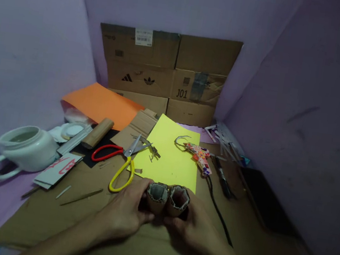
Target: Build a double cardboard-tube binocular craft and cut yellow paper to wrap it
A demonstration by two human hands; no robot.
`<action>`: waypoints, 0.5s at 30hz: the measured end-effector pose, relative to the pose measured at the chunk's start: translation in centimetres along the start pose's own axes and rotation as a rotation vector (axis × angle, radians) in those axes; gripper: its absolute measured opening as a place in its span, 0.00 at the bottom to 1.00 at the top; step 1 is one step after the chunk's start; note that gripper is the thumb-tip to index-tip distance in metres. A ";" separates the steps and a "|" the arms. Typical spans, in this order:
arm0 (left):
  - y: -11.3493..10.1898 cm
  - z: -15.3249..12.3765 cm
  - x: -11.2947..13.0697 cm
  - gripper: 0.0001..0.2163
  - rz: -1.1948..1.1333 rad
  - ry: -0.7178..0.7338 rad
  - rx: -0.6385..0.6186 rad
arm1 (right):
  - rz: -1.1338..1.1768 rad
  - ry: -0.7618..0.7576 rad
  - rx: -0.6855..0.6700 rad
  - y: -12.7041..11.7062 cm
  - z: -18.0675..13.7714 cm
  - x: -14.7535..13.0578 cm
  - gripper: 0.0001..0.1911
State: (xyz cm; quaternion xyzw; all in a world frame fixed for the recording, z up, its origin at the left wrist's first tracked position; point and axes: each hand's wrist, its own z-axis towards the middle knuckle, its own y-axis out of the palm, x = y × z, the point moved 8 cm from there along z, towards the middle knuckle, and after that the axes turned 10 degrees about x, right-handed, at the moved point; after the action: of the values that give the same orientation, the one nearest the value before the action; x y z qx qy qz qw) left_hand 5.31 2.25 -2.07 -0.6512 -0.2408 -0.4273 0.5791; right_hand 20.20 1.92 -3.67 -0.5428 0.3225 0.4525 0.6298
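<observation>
Two short cardboard tubes stand side by side in front of me, their open tops facing up. My left hand (131,207) is closed around the left cardboard tube (156,202), thumb in front and fingers behind. Around the right cardboard tube (177,207) my right hand (196,221) is closed in the same way. The tubes touch or nearly touch along their inner sides. Just beyond them lies a yellow paper sheet (168,157). Scissors (129,153) with one red and one yellow handle lie spread apart, left of the tubes. A patterned glue gun (199,155) rests at the sheet's right side.
A white teapot-like cup (32,151) stands at left, near folded white paper (56,172). Behind are orange paper (103,102) and an upright cardboard panel (142,78). A black pen (223,178) and a dark flat device (263,201) lie right, past the glue gun's cord (219,216).
</observation>
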 end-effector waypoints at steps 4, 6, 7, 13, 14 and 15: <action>-3.5 -0.9 1.4 0.28 0.060 0.102 0.046 | 0.094 -0.057 -0.024 -0.4 -0.4 0.2 0.33; -7.3 -0.3 1.1 0.17 0.212 0.086 0.176 | 0.088 -0.046 -0.045 -0.3 -0.6 0.6 0.35; -10.0 0.3 0.5 0.15 0.321 0.042 0.302 | 0.073 -0.029 -0.043 -0.3 -0.6 0.7 0.35; -19.9 5.8 -5.0 0.19 0.823 -0.302 0.527 | 0.003 -0.016 -0.031 -0.7 -0.4 0.5 0.38; -20.3 6.7 -5.8 0.20 0.859 -0.328 0.503 | -0.004 -0.017 -0.026 -0.8 -0.4 0.4 0.37; -20.3 7.5 -6.4 0.20 0.892 -0.352 0.476 | -0.008 -0.018 -0.018 -0.9 -0.4 0.3 0.37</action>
State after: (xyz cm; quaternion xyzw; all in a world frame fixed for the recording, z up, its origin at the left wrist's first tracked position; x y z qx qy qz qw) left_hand -12.40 14.92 3.99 -0.6026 -0.1246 0.0426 0.7871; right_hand 21.15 1.64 -3.70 -0.5454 0.3105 0.4578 0.6297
